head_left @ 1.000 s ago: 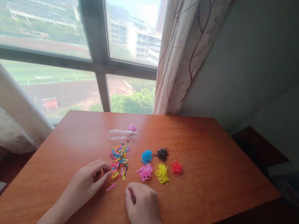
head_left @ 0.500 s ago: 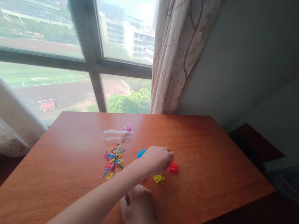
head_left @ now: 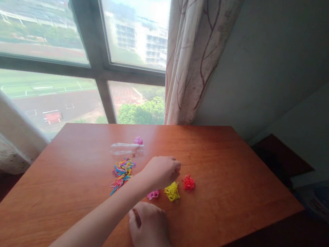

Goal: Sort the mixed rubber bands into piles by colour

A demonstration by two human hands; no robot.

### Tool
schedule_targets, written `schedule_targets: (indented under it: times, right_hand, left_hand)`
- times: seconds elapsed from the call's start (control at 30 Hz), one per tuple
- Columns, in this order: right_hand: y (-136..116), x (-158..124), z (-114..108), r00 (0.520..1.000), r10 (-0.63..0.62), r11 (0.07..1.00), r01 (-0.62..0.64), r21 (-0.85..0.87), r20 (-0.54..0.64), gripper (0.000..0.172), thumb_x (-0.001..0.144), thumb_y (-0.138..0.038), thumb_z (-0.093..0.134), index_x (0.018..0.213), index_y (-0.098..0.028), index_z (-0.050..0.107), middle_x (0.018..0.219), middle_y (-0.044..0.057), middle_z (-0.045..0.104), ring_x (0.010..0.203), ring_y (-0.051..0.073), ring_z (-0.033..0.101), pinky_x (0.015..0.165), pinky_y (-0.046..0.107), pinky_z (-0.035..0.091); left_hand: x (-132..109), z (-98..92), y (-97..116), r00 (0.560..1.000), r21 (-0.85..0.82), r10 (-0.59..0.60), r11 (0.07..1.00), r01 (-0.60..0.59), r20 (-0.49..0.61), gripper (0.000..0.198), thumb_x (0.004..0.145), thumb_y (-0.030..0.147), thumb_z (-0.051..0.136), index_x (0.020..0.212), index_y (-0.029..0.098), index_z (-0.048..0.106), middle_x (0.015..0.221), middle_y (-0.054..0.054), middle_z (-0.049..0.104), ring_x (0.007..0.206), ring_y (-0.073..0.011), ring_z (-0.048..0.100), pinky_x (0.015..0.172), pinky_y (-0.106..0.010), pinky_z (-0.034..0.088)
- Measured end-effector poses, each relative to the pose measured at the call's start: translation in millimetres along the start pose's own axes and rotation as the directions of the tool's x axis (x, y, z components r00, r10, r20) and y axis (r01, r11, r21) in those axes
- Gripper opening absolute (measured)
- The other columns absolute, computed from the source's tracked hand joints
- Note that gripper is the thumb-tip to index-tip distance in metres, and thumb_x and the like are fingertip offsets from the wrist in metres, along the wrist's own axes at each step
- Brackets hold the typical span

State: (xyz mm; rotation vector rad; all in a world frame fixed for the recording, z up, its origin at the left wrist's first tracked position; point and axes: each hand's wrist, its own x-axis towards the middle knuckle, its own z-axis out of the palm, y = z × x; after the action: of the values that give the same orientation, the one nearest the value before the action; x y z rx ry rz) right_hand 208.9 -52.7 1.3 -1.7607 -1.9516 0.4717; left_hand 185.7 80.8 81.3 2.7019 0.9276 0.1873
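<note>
My left hand (head_left: 164,170) reaches over the table with fingers curled together, just left of a red pile (head_left: 189,183) and above a yellow pile (head_left: 172,191). Whatever its fingertips hold is hidden. Each pile is of small coloured loops that look like rubber bands. My right hand (head_left: 149,227) is closed low at the table's near side, its fingertips out of sight. A pink pile (head_left: 153,194) shows partly between both hands. Left of my left forearm lies a mixed heap (head_left: 123,169) of many-coloured loops, partly covered by the arm.
Behind the heap are a clear plastic container or bag (head_left: 122,149) and a small pink-purple bundle (head_left: 138,140). The wooden table (head_left: 234,187) stands against a window (head_left: 101,72) with patterned curtains (head_left: 186,62). Its right edge slopes toward the wall.
My left hand has drawn back left from the red pile, uncovering it and the yellow pile. The pink pile now shows; the blue pile is hidden behind my hand. My right hand stays low.
</note>
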Motion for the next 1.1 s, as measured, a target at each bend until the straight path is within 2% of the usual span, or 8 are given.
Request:
schedule_targets:
  times: [0.13,0.23,0.33,0.47,0.57,0.8,1.0,1.1]
  right_hand:
    - [-0.6,0.0,-0.2,0.998,-0.029,0.999,0.030,0.031,-0.048,0.016,0.086,-0.014,0.053,0.073,-0.023,0.056,0.071,-0.005,0.067,0.063,0.011,0.060,0.056,0.024,0.026]
    - [-0.2,0.0,1.8,0.996,-0.037,0.998,0.041,0.056,-0.075,0.015,0.086,-0.013,0.052,0.078,-0.024,0.058,0.073,-0.004,0.067,0.066,0.012,0.062,0.058,0.025,0.028]
    - [-0.5,0.1,4.0,0.996,-0.028,0.998,0.032,0.047,-0.090,0.016,0.087,-0.012,0.050,0.084,-0.024,0.060,0.075,-0.003,0.068,0.067,0.013,0.063,0.058,0.025,0.029]
    - [-3.8,0.5,7.2,0.997,-0.007,1.000,0.006,-0.010,-0.082,0.012,0.088,-0.016,0.057,0.091,-0.026,0.062,0.077,-0.003,0.069,0.068,0.015,0.064,0.058,0.026,0.030]
    - [-8.1,2.9,11.0,0.997,0.024,0.997,-0.030,-0.076,-0.077,0.008,0.088,-0.019,0.063,0.093,-0.026,0.062,0.076,-0.003,0.069,0.067,0.016,0.065,0.056,0.026,0.030]
    - [-16.5,12.7,17.5,0.993,0.065,0.989,-0.077,-0.128,-0.095,0.009,0.088,-0.017,0.064,0.091,-0.025,0.062,0.076,-0.002,0.070,0.065,0.017,0.065,0.056,0.025,0.030]
    - [-19.2,18.7,18.6,0.991,0.070,0.989,-0.084,-0.123,-0.114,0.013,0.089,-0.012,0.060,0.081,-0.023,0.061,0.072,-0.001,0.068,0.064,0.016,0.065,0.055,0.025,0.029]
    - [-16.6,16.2,18.6,0.988,0.055,0.997,-0.063,-0.048,-0.146,0.015,0.088,-0.012,0.058,0.078,-0.023,0.060,0.069,-0.002,0.067,0.061,0.015,0.064,0.055,0.024,0.029]
  left_hand:
    - [-50.3,-10.7,-35.9,0.990,-0.050,-0.110,0.993,0.106,-0.083,0.017,0.088,0.023,0.051,0.087,0.022,0.068,0.087,-0.003,0.072,0.073,-0.0164,0.065,0.064,-0.025,0.046]
    - [-88.3,-11.2,-62.2,0.970,-0.085,-0.206,0.977,0.196,-0.133,0.022,0.090,0.025,0.046,0.085,0.020,0.067,0.082,-0.004,0.072,0.072,-0.0156,0.064,0.063,-0.024,0.045]
    - [-119.7,-4.7,-82.9,0.908,-0.226,-0.356,0.924,0.308,-0.219,0.024,0.090,0.032,0.047,0.089,0.020,0.068,0.079,-0.001,0.072,0.063,-0.0132,0.059,0.061,-0.023,0.044]
    - [-147.9,8.9,-100.5,0.839,-0.277,-0.482,0.867,0.414,-0.252,0.028,0.090,0.039,0.048,0.086,0.021,0.069,0.067,0.003,0.067,0.057,-0.0130,0.055,0.058,-0.023,0.041]
    - [-160.3,17.8,-107.1,0.805,-0.286,-0.524,0.845,0.451,-0.278,0.030,0.090,0.041,0.047,0.085,0.021,0.068,0.069,0.002,0.068,0.060,-0.0138,0.057,0.060,-0.023,0.042]
    - [-171.8,30.9,-109.3,0.772,-0.266,-0.573,0.817,0.512,-0.276,0.027,0.089,0.040,0.048,0.083,0.021,0.066,0.076,-0.001,0.071,0.069,-0.0175,0.063,0.065,-0.026,0.046]
    - [-170.5,31.0,-108.0,0.775,-0.245,-0.576,0.816,0.524,-0.261,0.025,0.088,0.039,0.048,0.084,0.022,0.066,0.078,-0.001,0.071,0.069,-0.0177,0.064,0.065,-0.026,0.046]
    - [-170.2,29.7,-107.5,0.781,-0.235,-0.572,0.818,0.525,-0.250,0.025,0.088,0.039,0.048,0.084,0.023,0.065,0.081,-0.001,0.072,0.071,-0.0181,0.065,0.065,-0.026,0.046]
